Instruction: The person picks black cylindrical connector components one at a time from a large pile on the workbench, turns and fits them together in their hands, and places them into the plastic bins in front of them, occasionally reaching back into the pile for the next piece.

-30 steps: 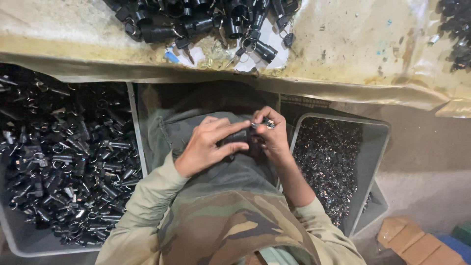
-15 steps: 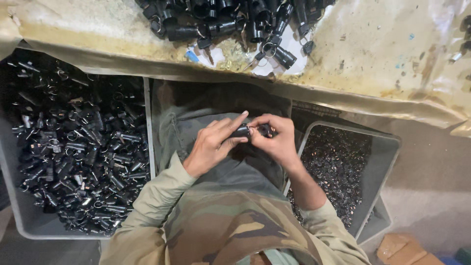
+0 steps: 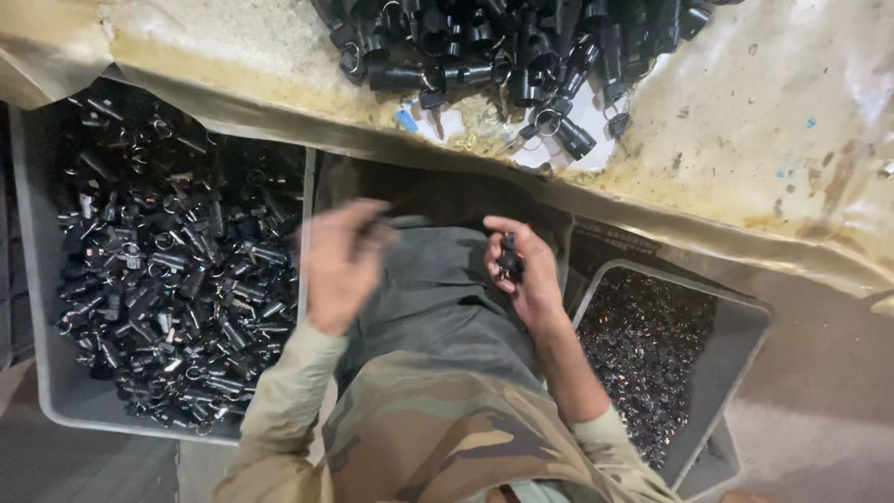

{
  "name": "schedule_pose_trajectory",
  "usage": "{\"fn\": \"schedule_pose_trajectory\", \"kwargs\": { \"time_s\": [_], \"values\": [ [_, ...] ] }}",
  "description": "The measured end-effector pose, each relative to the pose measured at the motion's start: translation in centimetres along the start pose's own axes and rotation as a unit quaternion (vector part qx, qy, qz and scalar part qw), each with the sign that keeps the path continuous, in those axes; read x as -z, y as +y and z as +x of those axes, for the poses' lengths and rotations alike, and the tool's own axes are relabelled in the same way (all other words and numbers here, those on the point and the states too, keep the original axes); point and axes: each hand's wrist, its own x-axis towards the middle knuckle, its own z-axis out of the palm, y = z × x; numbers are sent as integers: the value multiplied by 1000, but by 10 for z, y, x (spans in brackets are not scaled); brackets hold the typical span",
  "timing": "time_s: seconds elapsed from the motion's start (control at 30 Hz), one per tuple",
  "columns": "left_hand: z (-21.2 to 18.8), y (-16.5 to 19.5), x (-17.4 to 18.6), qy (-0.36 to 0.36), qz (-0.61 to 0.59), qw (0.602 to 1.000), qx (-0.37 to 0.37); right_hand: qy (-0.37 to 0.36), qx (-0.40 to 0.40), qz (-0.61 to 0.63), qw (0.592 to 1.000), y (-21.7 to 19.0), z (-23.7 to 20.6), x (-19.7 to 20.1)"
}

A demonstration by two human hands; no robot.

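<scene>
My left hand (image 3: 337,265) is blurred with motion over my lap, beside the left bin. It pinches a small black tube part (image 3: 396,222) at its fingertips. My right hand (image 3: 529,275) is held still above my lap and grips a small black piece (image 3: 508,256) between thumb and fingers. The two hands are apart, with my grey apron (image 3: 438,298) between them. My sleeves are pale and my shirt is camouflage.
A grey bin (image 3: 42,373) on the left is full of black tube parts with rings (image 3: 158,270). On the right, a grey bin (image 3: 736,354) holds small dark bits (image 3: 643,349). A worn yellowish tabletop (image 3: 764,140) carries a pile of black parts (image 3: 503,47).
The hands, joined on one part over my lap before, have separated. My left hand has swung left toward the left bin, and the right has stayed put. The view has shifted slightly.
</scene>
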Motion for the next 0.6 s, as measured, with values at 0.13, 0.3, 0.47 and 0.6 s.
{"fn": "schedule_pose_trajectory", "kwargs": {
  "time_s": [0.13,0.3,0.47,0.6],
  "values": [
    [5,-16,42,126,253,959,-5,-92,-6,87,992,-3,-11,-1],
    [33,-2,17,81,93,988,-89,-235,6,105,966,8,-17,0],
    [128,7,-2,15,141,970,-199,-195,27,83,977,15,-12,12],
    [147,10,19,-23,176,953,-244,-180,37,210,960,20,-19,30]
  ]
}}
